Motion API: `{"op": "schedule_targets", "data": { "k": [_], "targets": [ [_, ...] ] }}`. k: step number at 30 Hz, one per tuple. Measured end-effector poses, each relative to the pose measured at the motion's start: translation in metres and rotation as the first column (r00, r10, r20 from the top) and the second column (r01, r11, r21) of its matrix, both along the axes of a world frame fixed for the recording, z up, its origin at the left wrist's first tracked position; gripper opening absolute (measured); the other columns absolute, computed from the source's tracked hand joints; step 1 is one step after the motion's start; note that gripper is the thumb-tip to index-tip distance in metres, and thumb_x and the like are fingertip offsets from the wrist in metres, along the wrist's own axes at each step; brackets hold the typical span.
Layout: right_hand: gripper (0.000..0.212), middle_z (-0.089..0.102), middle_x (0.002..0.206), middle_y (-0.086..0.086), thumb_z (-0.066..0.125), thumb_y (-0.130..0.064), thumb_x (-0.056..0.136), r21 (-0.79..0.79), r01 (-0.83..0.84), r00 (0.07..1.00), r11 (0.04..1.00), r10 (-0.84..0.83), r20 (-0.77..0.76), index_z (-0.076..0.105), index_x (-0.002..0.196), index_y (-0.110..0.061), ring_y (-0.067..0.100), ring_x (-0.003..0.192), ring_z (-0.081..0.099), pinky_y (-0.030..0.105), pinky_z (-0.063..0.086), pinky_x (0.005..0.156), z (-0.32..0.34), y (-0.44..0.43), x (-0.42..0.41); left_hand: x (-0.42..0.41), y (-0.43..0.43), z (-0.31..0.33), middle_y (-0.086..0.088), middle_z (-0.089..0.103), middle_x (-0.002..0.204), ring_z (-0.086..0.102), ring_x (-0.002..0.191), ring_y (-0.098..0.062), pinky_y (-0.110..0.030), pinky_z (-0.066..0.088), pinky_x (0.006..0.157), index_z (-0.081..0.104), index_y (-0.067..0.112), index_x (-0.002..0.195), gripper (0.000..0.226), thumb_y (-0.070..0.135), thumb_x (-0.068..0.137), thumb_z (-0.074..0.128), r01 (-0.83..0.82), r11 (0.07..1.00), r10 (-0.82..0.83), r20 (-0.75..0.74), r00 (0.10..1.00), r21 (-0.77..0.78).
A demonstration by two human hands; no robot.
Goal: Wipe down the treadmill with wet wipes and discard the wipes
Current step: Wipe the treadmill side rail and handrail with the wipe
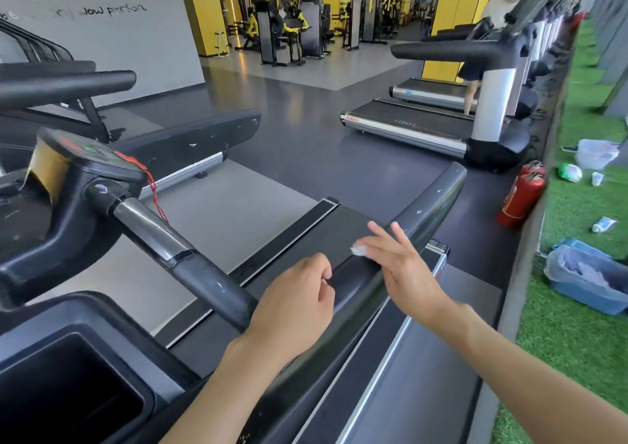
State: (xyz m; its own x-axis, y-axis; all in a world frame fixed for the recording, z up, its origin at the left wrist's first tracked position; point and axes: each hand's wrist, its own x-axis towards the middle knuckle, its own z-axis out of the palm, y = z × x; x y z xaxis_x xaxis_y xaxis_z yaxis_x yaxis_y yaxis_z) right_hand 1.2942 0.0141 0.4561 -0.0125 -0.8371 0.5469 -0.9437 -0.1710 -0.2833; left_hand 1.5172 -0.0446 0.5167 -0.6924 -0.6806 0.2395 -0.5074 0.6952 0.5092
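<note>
I stand at a black treadmill, looking back over its belt (pixel 343 229). Its right handrail (pixel 431 202) runs from the bottom middle up to the right. My right hand (pixel 397 263) lies across this rail with its fingers straight and spread, pressing a small white wet wipe (pixel 357 250) against it. Only a corner of the wipe shows beside the thumb. My left hand (pixel 292 304) rests on the same rail just to the left, fingers curled, with nothing visible in it.
The console (pixel 85 151) and a front grip bar (pixel 176 250) are at the left, with a deep tray (pixel 68 386) below them. On the green turf at the right sit a lined blue bin (pixel 588 280) and a wipes packet (pixel 571 172). A red fire extinguisher (pixel 521 194) stands by the ledge. A person (pixel 475 70) uses a far treadmill.
</note>
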Motion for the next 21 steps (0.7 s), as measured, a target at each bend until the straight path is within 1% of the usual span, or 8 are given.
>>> {"op": "schedule_targets", "data": {
  "k": [4,7,9,11,13,15,19,21],
  "targets": [
    [0.082,0.060,0.128,0.002,0.018,0.030,0.062,0.075,0.022,0.996,0.997,-0.015,-0.088,0.064,0.122,-0.004,0.029,0.143,0.037,0.031,0.004,0.125,0.004,-0.012,-0.036,-0.003,0.000,-0.001,0.011,0.046,0.076,0.046,0.071,-0.010,-0.027,0.032,0.061,0.038,0.026,0.089,0.013,0.014,0.094,0.040,-0.001,1.000,0.001,-0.001,1.000,0.010],
    [0.075,0.062,0.128,0.007,0.024,0.035,0.066,0.058,0.184,0.978,0.981,-0.189,0.087,0.065,0.118,0.000,0.033,0.142,0.040,0.029,0.006,0.123,0.015,-0.018,-0.057,-0.006,0.002,0.000,0.010,0.048,0.077,0.046,0.070,-0.013,-0.032,0.040,0.062,0.039,0.025,0.088,0.013,0.014,0.094,0.040,-0.030,0.999,0.029,0.025,0.999,0.035],
    [0.070,0.061,0.128,0.002,0.027,0.033,0.073,0.003,0.161,0.966,0.987,-0.158,0.205,0.064,0.123,0.000,0.010,0.140,0.043,0.023,0.008,0.122,0.021,-0.016,-0.046,-0.012,-0.002,0.003,0.010,0.047,0.075,0.045,0.069,-0.013,-0.032,0.040,0.062,0.039,0.025,0.087,0.014,0.013,0.094,0.040,-0.052,0.998,0.050,0.040,0.998,0.044],
    [0.066,0.060,0.130,-0.004,0.028,0.023,0.079,0.014,-0.032,0.967,0.999,0.028,0.252,0.065,0.126,-0.004,-0.008,0.133,0.042,0.024,0.011,0.123,0.020,-0.009,-0.018,-0.023,-0.006,0.007,0.012,0.048,0.077,0.045,0.071,-0.011,-0.031,0.038,0.065,0.042,0.026,0.089,0.013,0.015,0.094,0.040,-0.067,0.997,0.065,0.044,0.997,0.034],
    [0.066,0.057,0.136,-0.010,0.021,0.006,0.084,0.092,-0.169,0.971,0.981,0.150,0.184,0.062,0.131,-0.014,-0.001,0.142,0.033,0.032,0.005,0.125,0.012,-0.003,0.003,-0.035,-0.006,0.010,0.015,0.050,0.085,0.047,0.076,-0.011,-0.029,0.037,0.068,0.045,0.029,0.094,0.013,0.017,0.096,0.041,-0.071,0.997,0.069,0.042,0.997,0.036],
    [0.068,0.053,0.141,-0.014,0.014,-0.009,0.086,0.121,-0.178,0.979,0.977,0.164,0.118,0.060,0.135,-0.020,0.003,0.149,0.022,0.037,0.001,0.125,0.004,-0.002,0.001,-0.041,-0.005,0.008,0.016,0.051,0.090,0.048,0.077,-0.009,-0.027,0.035,0.067,0.043,0.031,0.096,0.014,0.017,0.096,0.040,-0.072,0.996,0.071,0.038,0.997,0.043],
    [0.071,0.056,0.139,-0.004,0.007,-0.006,0.089,0.124,-0.223,0.975,0.967,0.221,0.030,0.057,0.138,-0.010,0.015,0.150,0.027,0.037,0.009,0.125,0.005,-0.005,-0.015,-0.037,-0.002,0.003,0.015,0.051,0.086,0.048,0.073,-0.007,-0.027,0.034,0.063,0.042,0.032,0.099,0.015,0.017,0.096,0.039,-0.082,0.995,0.079,0.042,0.996,0.063],
    [0.067,0.057,0.137,0.000,0.010,0.005,0.091,0.113,-0.244,0.969,0.963,0.245,-0.004,0.055,0.139,-0.006,0.022,0.148,0.030,0.038,0.014,0.125,0.006,-0.006,-0.019,-0.036,-0.004,0.002,0.013,0.053,0.088,0.049,0.073,-0.007,-0.026,0.034,0.062,0.044,0.030,0.100,0.014,0.017,0.097,0.040,-0.070,0.995,0.067,0.037,0.997,0.074]
  ]
}}
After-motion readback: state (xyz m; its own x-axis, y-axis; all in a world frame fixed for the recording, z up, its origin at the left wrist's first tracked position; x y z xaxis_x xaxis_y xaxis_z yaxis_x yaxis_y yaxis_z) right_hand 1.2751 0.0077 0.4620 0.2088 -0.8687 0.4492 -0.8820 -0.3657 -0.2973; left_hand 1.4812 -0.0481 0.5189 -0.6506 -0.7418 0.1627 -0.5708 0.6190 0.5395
